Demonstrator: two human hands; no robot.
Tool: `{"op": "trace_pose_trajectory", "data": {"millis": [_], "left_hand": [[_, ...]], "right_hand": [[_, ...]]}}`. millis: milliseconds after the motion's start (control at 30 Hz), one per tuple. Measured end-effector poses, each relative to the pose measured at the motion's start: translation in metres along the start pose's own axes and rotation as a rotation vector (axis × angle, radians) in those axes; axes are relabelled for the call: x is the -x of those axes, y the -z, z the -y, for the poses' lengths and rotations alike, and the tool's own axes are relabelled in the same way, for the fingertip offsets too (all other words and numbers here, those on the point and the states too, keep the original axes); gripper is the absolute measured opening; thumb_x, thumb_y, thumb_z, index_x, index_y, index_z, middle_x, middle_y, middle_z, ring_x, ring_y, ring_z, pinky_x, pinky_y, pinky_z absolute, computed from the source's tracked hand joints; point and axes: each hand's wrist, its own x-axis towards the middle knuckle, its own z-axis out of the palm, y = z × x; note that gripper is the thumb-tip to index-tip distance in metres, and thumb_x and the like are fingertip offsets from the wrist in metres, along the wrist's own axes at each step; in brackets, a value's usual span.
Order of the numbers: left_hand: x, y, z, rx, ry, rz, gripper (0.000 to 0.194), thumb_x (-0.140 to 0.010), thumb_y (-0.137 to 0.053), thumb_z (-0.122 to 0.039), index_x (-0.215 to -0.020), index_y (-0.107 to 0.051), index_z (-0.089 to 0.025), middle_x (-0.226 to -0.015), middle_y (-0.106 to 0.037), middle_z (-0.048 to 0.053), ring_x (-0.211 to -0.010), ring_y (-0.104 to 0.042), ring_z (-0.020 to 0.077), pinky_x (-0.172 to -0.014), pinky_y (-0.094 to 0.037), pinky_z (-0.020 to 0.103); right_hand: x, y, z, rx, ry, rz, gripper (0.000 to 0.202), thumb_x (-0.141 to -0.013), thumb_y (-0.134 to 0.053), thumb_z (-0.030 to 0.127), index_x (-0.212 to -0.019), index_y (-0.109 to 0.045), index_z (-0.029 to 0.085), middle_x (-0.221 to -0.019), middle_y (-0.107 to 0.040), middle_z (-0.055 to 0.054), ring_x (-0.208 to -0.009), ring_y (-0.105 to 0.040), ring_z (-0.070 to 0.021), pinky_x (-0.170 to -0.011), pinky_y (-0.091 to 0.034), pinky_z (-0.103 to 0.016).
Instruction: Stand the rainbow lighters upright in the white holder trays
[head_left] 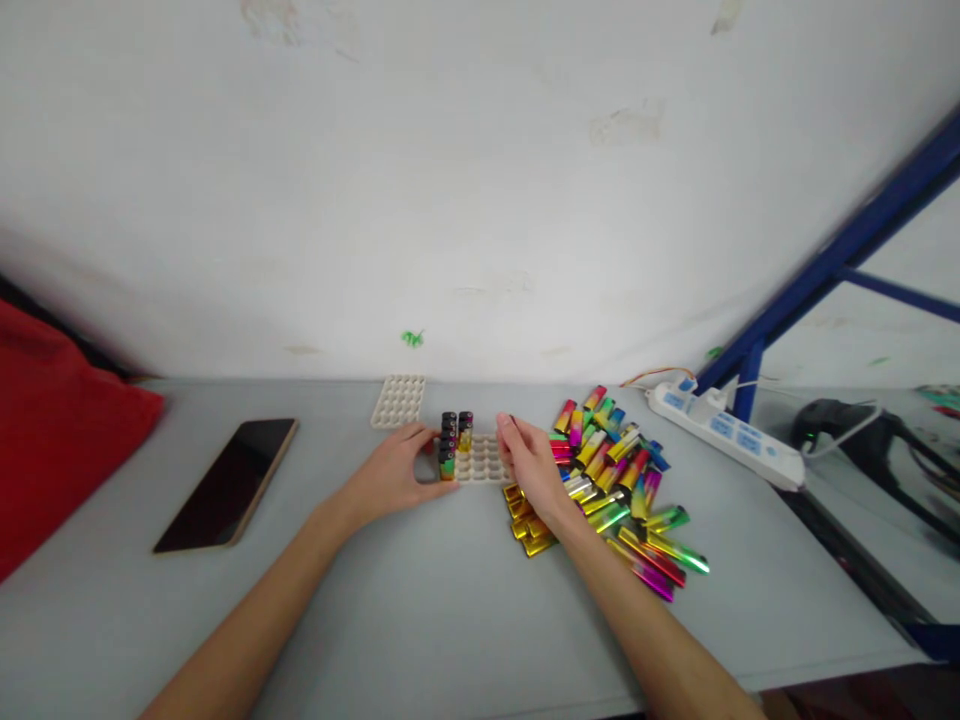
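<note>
Grey and smooth, the tabletop [420, 620] runs up to a scuffed white wall [465, 180]; only the head view is on hand, and it looks down at two bare forearms reaching forward; near the middle lies a cream plastic tray [484, 460] pitted with rows of round sockets, and at its left end stand a few lighters [453, 443] upright, black caps on top, packed in two short rows; the left hand [394, 472] rests on the table against the tray's left edge, fingers loosely curled, thumb touching the base of the nearest standing lighter; the right hand [531, 462] hovers over the tray's right end, fingertips pinched together on something small and dark (too small to tell whether it is a lighter cap); just right of that hand sprawls a loose heap of rainbow-coloured lighters [619, 480], some gold ones lying under the wrist; a second, empty socket tray [398, 400] sits behind, near the wall; well to the left lie a dark smartphone [229, 483] and a red cloth [52, 430]; to the right, a white power strip [724, 432] beside a blue metal frame [840, 250].
</note>
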Motion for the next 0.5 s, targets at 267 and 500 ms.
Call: {"op": "trace_pose_trajectory", "data": {"millis": [267,500], "left_hand": [[0.0000,-0.0011,0.0010,-0.012,-0.010,-0.006,0.049,-0.089,-0.095,-0.068,-0.107,-0.076,-0.027,-0.109,-0.080,0.008,-0.102,-0.076,0.0342,-0.100,-0.066,0.047],[0.0006,-0.0019,0.0024,-0.006,-0.018,-0.009,0.049,-0.090,-0.094,-0.069,-0.110,-0.078,-0.027,-0.110,-0.081,0.008,-0.103,-0.076,0.0347,-0.100,-0.066,0.047]], "right_hand": [[0.0013,-0.0040,-0.0069,0.315,0.112,-0.063,0.050,-0.097,-0.061,0.064,-0.065,-0.040,0.031,-0.062,-0.037,0.006,-0.065,-0.034,-0.0153,-0.063,-0.025,-0.033],[0.0038,-0.0016,-0.0063,0.374,0.208,-0.007,0.049,-0.112,-0.060,0.065,-0.078,-0.049,0.030,-0.067,-0.050,0.005,-0.068,-0.049,-0.0187,-0.067,-0.038,-0.032]]}}
